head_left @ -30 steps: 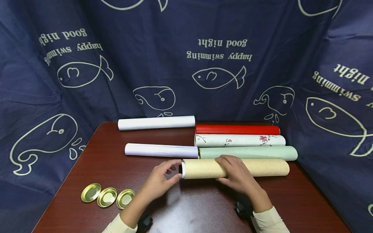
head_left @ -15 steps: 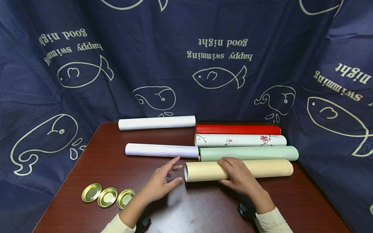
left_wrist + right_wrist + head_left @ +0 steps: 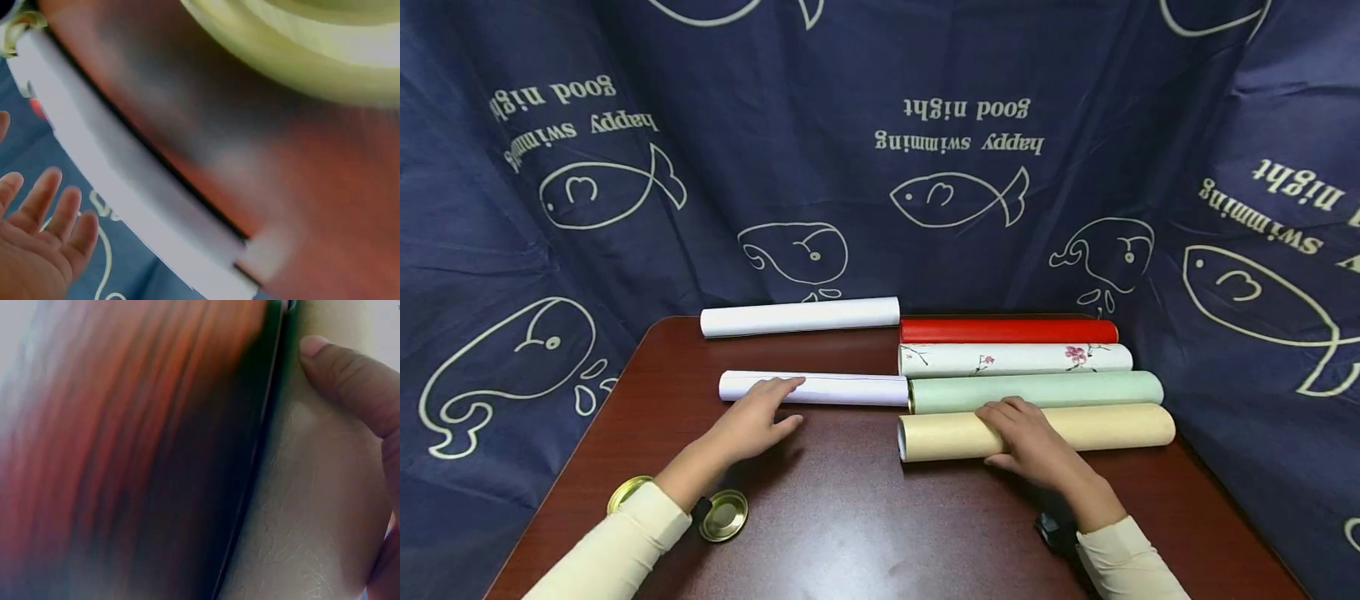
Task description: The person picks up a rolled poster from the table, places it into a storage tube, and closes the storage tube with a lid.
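My right hand (image 3: 1026, 442) grips a cream cardboard poster tube (image 3: 1108, 427) from above, fingers over the far side and thumb (image 3: 344, 372) on the near side. The tube lies at the right, its left end open and pale inside. My left hand (image 3: 751, 427) is at the near side of a white paper roll (image 3: 850, 389), holding nothing; its fingertips overlap the roll in the head view. The fingers look loose and spread in the left wrist view. Gold metal lids (image 3: 725, 515) lie at the front left, partly hidden under the left sleeve (image 3: 625, 533).
Behind the cream tube lie a pale green tube (image 3: 1037, 392), a flower-printed white tube (image 3: 1015, 359) and a red tube (image 3: 1007, 331). Another white paper roll (image 3: 801, 317) lies at the back left. A dark blue curtain (image 3: 865, 167) hangs behind the brown table (image 3: 857, 517).
The left hand has left the cream tube's open end and moved left to the near paper roll, its sleeve now covering some lids. The right hand has slid the cream tube rightward.
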Action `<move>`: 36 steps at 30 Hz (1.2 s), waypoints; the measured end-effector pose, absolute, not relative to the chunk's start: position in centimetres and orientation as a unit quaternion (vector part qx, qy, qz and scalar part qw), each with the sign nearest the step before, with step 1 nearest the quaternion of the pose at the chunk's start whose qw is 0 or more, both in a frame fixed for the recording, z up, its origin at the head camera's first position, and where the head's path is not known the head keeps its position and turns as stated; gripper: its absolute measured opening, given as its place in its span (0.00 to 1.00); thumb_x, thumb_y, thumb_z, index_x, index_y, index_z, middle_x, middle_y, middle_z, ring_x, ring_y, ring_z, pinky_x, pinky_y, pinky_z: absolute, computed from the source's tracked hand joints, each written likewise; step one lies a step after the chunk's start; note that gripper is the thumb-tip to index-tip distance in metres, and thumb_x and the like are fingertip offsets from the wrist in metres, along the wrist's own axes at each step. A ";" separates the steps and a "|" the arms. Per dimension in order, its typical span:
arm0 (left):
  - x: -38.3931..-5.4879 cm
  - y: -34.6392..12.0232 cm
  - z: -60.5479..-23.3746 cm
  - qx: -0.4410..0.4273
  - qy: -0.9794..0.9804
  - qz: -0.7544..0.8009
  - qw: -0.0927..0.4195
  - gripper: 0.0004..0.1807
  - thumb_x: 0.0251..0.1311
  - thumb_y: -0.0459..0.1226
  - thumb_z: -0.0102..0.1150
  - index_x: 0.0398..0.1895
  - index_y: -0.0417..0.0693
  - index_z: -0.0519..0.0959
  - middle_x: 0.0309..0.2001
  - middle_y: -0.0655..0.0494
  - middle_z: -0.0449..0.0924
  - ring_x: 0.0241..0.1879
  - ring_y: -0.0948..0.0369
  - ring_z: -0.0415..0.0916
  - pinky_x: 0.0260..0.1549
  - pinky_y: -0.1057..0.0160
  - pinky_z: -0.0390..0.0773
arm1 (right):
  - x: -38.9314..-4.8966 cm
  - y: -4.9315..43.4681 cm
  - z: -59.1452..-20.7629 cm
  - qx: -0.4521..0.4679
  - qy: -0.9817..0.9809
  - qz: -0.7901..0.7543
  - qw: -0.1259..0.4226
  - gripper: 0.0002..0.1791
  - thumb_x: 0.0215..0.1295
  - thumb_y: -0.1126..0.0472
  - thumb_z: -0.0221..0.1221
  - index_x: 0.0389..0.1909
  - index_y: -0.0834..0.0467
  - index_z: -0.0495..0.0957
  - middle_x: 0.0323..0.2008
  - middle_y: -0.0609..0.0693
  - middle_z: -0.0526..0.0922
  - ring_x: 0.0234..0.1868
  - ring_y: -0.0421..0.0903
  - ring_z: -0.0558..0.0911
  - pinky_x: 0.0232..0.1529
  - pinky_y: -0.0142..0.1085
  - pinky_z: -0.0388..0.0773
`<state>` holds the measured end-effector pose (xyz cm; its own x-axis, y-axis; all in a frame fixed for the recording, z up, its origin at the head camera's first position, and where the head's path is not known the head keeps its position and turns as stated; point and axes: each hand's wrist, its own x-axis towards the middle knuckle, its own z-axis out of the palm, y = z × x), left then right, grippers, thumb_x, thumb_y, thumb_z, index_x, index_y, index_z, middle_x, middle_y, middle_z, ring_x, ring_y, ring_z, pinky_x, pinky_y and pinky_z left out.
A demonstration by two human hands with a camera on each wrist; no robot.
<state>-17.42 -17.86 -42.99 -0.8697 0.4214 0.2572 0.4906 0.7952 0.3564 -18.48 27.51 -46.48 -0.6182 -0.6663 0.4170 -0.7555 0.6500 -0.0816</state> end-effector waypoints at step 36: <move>-20.8 -19.8 -45.8 -0.217 -0.967 -0.119 0.060 0.26 0.60 0.32 0.64 0.63 0.40 0.74 0.60 0.41 0.75 0.63 0.42 0.69 0.60 0.29 0.60 | -24.9 28.0 -46.1 0.363 -0.915 0.094 0.149 0.40 0.40 0.65 0.78 0.59 0.62 0.74 0.54 0.56 0.79 0.57 0.60 0.73 0.58 0.58 0.67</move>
<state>-20.76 -19.81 -45.82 -0.8985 0.4054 0.1685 0.4342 0.8772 0.2048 -24.88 28.03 -46.13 -0.6926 -0.6358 0.3407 -0.6916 0.7195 -0.0632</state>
